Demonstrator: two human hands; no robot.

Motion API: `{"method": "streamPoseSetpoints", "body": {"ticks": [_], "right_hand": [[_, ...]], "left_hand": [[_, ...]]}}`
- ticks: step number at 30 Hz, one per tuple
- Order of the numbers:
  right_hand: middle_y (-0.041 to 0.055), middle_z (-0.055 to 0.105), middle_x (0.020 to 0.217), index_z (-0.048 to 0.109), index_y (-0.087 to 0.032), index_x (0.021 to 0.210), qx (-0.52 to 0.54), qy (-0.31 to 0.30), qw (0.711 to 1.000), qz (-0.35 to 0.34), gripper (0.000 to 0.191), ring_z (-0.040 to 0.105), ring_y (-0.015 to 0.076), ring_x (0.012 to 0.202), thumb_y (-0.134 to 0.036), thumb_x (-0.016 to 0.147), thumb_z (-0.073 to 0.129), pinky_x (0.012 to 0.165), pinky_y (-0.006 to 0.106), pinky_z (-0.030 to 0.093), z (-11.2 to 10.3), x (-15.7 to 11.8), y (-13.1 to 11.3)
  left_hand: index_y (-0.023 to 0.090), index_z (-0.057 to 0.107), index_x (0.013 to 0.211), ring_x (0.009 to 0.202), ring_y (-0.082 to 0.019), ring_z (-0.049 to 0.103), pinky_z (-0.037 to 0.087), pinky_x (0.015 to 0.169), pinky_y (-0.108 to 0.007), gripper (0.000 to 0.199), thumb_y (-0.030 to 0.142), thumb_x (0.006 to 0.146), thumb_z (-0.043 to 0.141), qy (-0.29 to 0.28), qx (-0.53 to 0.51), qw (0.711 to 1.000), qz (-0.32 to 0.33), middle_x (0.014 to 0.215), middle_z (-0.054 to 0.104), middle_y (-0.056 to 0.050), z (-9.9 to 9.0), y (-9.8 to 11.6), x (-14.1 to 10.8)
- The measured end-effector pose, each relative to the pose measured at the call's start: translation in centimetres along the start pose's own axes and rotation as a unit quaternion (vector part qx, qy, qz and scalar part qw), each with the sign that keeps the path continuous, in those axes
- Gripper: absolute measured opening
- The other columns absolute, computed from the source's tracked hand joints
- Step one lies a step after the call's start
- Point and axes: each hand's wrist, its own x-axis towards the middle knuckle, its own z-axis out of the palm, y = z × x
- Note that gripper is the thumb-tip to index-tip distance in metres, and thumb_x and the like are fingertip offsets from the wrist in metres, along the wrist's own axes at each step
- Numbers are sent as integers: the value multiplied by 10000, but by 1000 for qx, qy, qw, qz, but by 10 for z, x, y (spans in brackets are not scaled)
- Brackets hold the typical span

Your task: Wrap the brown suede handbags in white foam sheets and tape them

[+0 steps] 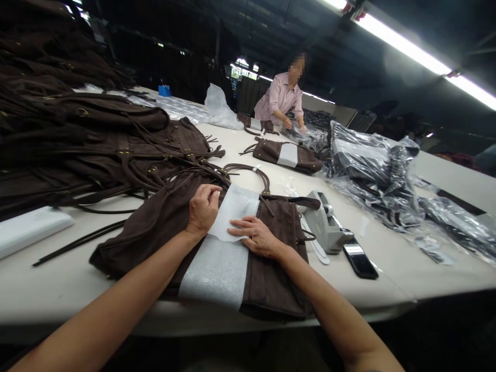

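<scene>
A dark brown handbag [279, 274] lies in front of me on the table, with a white wrapping sheet [217, 268] banded across its middle. The sheet's smoother upper end [238, 201] overlaps the lower part. My right hand [256, 235] rests flat on this upper end, fingers stretched out. Beside the sheet's left edge, my left hand [203, 209] is closed in a pinch above the bag; what is between its fingertips is too small to make out. The bag's looped handle [248, 168] lies beyond the sheet.
A grey tape dispenser [327, 222] and a black phone [360, 258] lie right of the bag. Brown bags [96, 139] are heaped at left, near a white roll [33, 230]. Plastic-wrapped bags [364, 160] fill the right. Another banded bag [289, 154] lies ahead, near a co-worker [281, 98].
</scene>
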Motion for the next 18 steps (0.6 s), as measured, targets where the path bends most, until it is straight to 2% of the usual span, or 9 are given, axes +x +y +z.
{"method": "streamPoseSetpoints", "body": {"ticks": [3, 5, 7, 10, 14, 16, 18], "right_hand": [[-6, 548, 1423, 662, -267, 1267, -14, 0, 1000, 0, 454, 469, 205, 1255, -126, 852, 543, 1128, 390, 328, 1, 0, 1], [9, 586, 1380, 674, -239, 1247, -20, 4, 1000, -4, 441, 461, 212, 1258, -119, 837, 566, 1136, 384, 322, 0, 0, 1], [24, 614, 1337, 672, -216, 1242, -19, 6, 1000, -8, 437, 458, 214, 1263, -114, 830, 568, 1139, 385, 325, -1, 0, 1], [38, 597, 1356, 633, -207, 1288, -3, -2, 1000, -17, 477, 441, 211, 1305, -95, 839, 518, 1158, 405, 316, -3, -2, -3], [63, 511, 1455, 553, -178, 1386, 0, -16, 1000, -5, 523, 355, 225, 1419, -115, 874, 464, 1188, 449, 302, 5, -15, -9], [56, 449, 1500, 490, -211, 1448, -25, -21, 999, 1, 525, 345, 239, 1437, -180, 926, 444, 1184, 481, 313, 14, -25, 0], [63, 429, 1501, 501, -238, 1443, -55, -5, 998, -5, 496, 399, 278, 1402, -273, 950, 453, 1144, 506, 371, 25, -34, 21]], "left_hand": [[177, 629, 1154, 1246, -177, 537, 385, 1145, -347, 386, 348, 936, 361, -121, -17, 986, 116, 1284, 620, -80, 2, 7, -14], [174, 624, 1200, 1249, -187, 552, 407, 1136, -347, 414, 365, 919, 387, -213, -12, 965, 151, 1311, 621, -80, 9, 3, -22], [146, 590, 1269, 1305, -206, 512, 388, 1153, -366, 473, 392, 932, 366, -277, 7, 948, 158, 1386, 568, -106, 15, -3, -27], [128, 496, 1376, 1424, -199, 363, 274, 1215, -372, 533, 402, 976, 274, -325, 48, 932, 155, 1520, 414, -122, 17, -8, -32], [103, 373, 1463, 1485, -194, 226, 160, 1245, -382, 572, 405, 996, 239, -365, 99, 913, 156, 1578, 293, -132, 6, 1, -39], [99, 339, 1482, 1497, -202, 187, 125, 1250, -394, 596, 427, 994, 248, -381, 117, 904, 156, 1595, 243, -122, 0, 7, -42], [81, 305, 1495, 1503, -210, 160, 116, 1252, -411, 634, 457, 990, 239, -393, 127, 898, 153, 1604, 214, -119, -4, 11, -42]]}}
